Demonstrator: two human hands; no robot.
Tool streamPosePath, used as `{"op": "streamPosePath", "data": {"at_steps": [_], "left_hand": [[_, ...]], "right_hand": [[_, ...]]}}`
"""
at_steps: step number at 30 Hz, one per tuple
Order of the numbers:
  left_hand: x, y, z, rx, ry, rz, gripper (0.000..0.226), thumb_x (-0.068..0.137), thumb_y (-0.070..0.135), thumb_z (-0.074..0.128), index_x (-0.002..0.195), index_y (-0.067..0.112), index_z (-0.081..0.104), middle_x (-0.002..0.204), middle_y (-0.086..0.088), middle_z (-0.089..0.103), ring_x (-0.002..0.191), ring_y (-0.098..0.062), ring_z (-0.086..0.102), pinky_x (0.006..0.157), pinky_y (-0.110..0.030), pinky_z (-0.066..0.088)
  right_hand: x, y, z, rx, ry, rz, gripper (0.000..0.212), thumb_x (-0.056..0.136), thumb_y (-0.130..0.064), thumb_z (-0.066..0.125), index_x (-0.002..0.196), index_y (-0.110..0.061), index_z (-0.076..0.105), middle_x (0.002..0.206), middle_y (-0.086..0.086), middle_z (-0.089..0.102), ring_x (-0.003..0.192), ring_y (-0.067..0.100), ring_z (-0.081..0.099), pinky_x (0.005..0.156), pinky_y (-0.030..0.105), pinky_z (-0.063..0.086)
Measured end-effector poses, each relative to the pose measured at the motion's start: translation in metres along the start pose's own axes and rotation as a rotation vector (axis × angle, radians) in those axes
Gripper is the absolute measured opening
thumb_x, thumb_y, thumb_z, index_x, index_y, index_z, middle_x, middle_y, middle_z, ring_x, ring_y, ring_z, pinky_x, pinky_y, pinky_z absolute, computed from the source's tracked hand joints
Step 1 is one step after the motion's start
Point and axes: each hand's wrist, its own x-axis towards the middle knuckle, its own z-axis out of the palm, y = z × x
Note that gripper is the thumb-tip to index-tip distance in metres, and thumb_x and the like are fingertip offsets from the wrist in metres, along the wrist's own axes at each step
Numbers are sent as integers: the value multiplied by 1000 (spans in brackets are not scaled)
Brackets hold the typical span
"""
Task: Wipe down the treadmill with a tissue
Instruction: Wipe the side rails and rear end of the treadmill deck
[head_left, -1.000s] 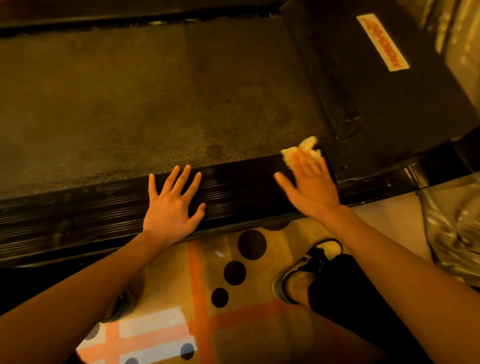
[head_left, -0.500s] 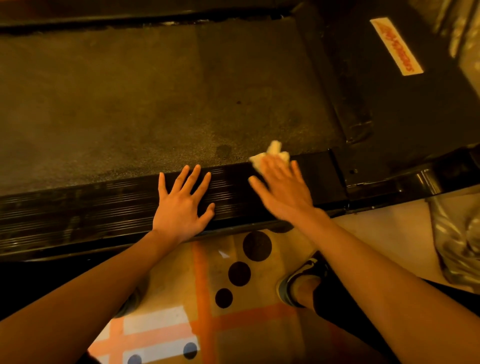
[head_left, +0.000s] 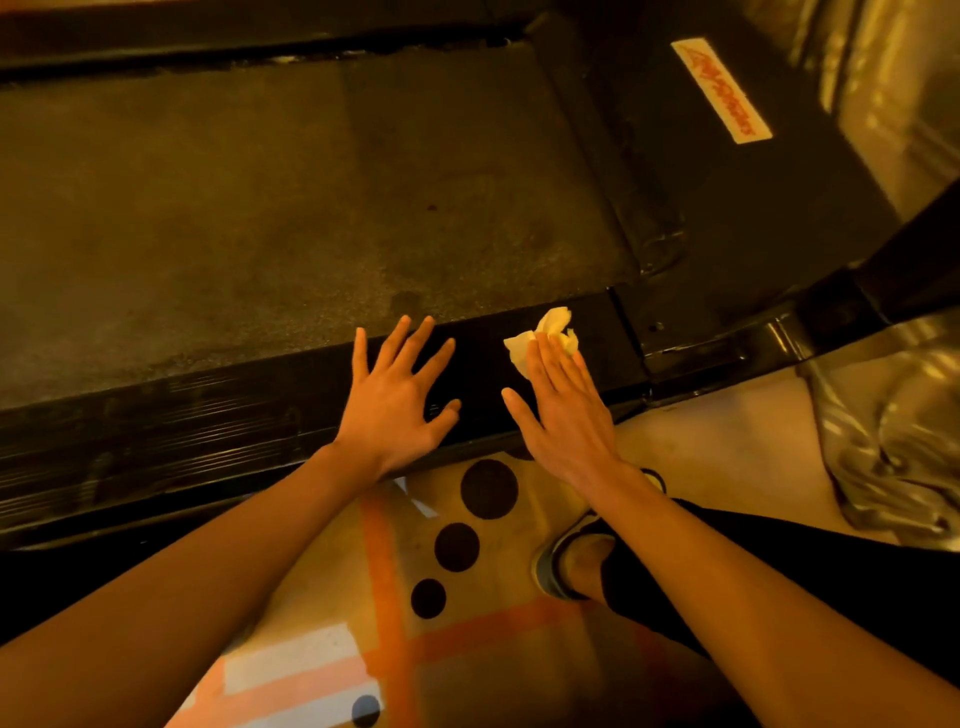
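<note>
The tissue (head_left: 546, 332) is a small, pale, crumpled wad, bunched rather than folded. It lies on the glossy black side rail (head_left: 208, 421) of the treadmill (head_left: 753, 234), close to the rail's right end where a seam meets the front cover.

The right hand (head_left: 563, 410) lies flat on it, fingers straight and together, pressing it onto the rail. The wad sticks out past the fingertips and to their left. The left hand (head_left: 395, 400) rests just beside it on the same rail, released, palm down with fingers spread, holding nothing.

Beyond the rail, the wide, dusty, speckled belt (head_left: 260, 208) stretches off to the left. The rail's ribbed length also runs left, uncovered. Its near edge drops to a patterned floor mat (head_left: 488, 488), where a shoe (head_left: 550, 566) stands. Crinkled plastic sheeting (head_left: 893, 441) lies to the right.
</note>
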Motion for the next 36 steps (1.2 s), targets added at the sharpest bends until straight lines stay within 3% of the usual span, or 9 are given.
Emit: {"op": "streamPosePath", "data": {"at_steps": [3,7,11,15,19,23,29,33,36], "left_hand": [[13,16,9,60,-73,61,80,94,71,26,164,31,25,173,-6,11,160,-28,-3,124,-65,-6],[20,21,21,85,-82,110,79,96,72,23,165,33,17,174,-5,6,160,-28,-6,124,-65,-5],[19,21,27,131,-80,114,79,98,73,15,166,34,10,174,-5,3,160,-29,-6,124,-66,-5],[20,23,27,130,-77,118,79,98,73,14,166,33,10,174,-6,4,160,-30,-5,123,-67,-6],[21,23,27,118,-80,114,80,97,73,15,166,33,11,174,-6,5,160,-30,-3,123,-68,-5],[21,23,28,118,-76,113,80,97,74,16,166,34,11,174,-6,6,160,-31,-2,122,-69,-4],[22,23,28,118,-85,103,80,96,74,14,166,35,8,174,-5,2,160,-30,-5,122,-69,-5],[21,25,27,111,-86,102,80,96,74,15,166,34,8,174,-5,3,160,-30,-4,122,-69,-6],[22,25,27,116,-87,101,80,97,73,16,166,34,9,174,-6,4,160,-30,-3,122,-69,-4]], "right_hand": [[-10,8,-8,72,94,72,93,98,-72,-5,165,-8,7,173,11,4,161,19,-4,129,35,-9],[-28,38,-31,-7,190,149,90,101,-68,-2,165,-5,9,173,12,4,161,22,-2,129,36,-8],[-44,84,-37,-153,87,239,95,97,-71,-11,165,-6,6,173,14,1,160,26,-6,130,43,-3],[-52,116,-30,-330,9,173,93,100,-72,0,165,-6,8,173,16,5,161,28,-2,130,49,8],[-47,153,-57,-355,86,403,95,98,-72,-5,165,-7,10,173,14,6,161,26,-2,130,50,2],[-32,119,-41,-192,116,428,97,96,-72,-11,165,-8,7,173,13,2,160,28,-7,130,49,-3],[-46,120,-37,-297,21,160,85,103,-67,0,166,-11,14,173,11,11,161,28,2,130,48,9],[-28,113,-40,-194,100,355,95,95,-73,-12,166,-12,6,174,10,2,160,25,-7,130,47,2],[-35,80,-23,-150,83,285,88,99,-71,0,166,-15,9,174,8,1,160,26,-8,131,47,4]]}}
